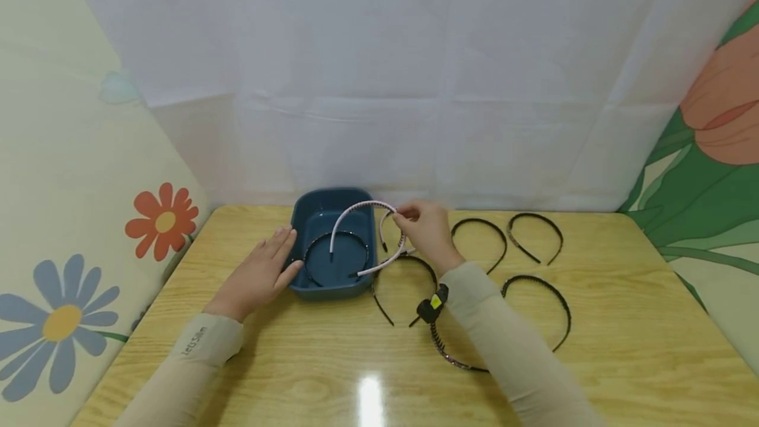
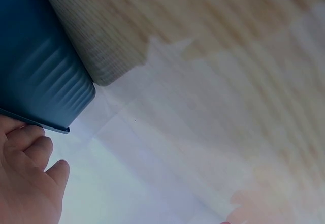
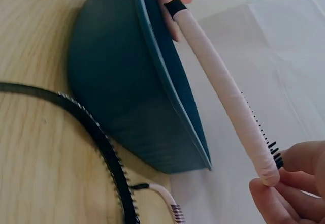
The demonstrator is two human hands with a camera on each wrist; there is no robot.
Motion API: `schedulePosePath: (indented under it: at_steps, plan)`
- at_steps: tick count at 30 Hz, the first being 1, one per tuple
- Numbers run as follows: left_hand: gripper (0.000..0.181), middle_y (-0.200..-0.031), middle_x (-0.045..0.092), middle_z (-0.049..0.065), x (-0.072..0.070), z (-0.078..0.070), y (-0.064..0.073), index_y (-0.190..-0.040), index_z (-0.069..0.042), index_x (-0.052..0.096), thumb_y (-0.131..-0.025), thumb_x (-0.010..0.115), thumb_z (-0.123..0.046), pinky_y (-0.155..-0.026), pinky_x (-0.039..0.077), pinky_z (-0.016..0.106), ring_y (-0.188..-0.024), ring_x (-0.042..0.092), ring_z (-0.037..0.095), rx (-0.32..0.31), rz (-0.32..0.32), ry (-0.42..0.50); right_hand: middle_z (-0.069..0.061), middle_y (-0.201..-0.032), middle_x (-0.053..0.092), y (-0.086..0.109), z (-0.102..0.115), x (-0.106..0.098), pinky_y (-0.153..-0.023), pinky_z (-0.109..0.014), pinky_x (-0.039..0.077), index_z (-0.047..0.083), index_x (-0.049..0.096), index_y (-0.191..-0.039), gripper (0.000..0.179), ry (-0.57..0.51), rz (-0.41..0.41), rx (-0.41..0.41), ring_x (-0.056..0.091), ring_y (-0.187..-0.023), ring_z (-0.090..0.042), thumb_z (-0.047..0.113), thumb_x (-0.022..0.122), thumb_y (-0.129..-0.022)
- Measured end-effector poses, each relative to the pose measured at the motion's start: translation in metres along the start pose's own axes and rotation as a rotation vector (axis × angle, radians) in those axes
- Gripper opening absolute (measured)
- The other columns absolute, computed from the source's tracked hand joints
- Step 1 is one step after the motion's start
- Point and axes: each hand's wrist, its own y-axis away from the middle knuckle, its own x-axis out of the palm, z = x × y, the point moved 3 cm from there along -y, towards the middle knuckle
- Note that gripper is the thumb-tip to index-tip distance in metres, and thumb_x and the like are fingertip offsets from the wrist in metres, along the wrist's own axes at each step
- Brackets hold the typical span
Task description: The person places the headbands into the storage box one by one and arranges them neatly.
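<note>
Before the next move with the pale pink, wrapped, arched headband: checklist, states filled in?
1. Grip: right hand pinches the pale pink, wrapped, arched headband: ok.
2. Bin support: left hand touches the rim of the dark blue, rounded-rectangular bin: ok.
3. Pink band wholly over bin: not ok, its arch juts past the right rim.
4. Bin not full: one thin, black, arched headband visible inside: ok.
5. Pink tips clear of that black band: cannot tell, height unclear.
</note>
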Motion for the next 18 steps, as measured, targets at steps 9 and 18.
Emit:
schedulePosePath:
  at_steps: [9, 18]
  plan:
    - [0.073, -0.166, 0.017, 0.025, 0.0, -0.002, 0.001, -0.159, 0.005, 0.02, -0.108, 0.045, -0.041, -0.122, 0.015, 0.06, -0.153, 0.014, 0.041, -0.007, 0.007, 0.005, -0.012, -0.088, 0.076, 0.0, 0.008, 0.023, -0.062, -0.028, 0.059, 0.0, 0.078, -0.097, 0.011, -0.013, 0.0, -0.009, 0.072, -0.074, -0.022, 0.01, 0.076, -0.091]
    - [0.073, -0.166, 0.016, 0.025, -0.001, -0.002, 0.002, -0.159, 0.006, 0.02, -0.108, 0.045, -0.041, -0.123, 0.013, 0.059, -0.154, 0.013, 0.041, -0.013, 0.005, 0.01, -0.011, -0.09, 0.075, -0.003, 0.019, 0.047, -0.068, -0.028, 0.058, 0.001, 0.078, -0.096, 0.012, 0.04, 0.06, 0.015, 0.07, -0.08, -0.022, 0.012, 0.076, -0.092]
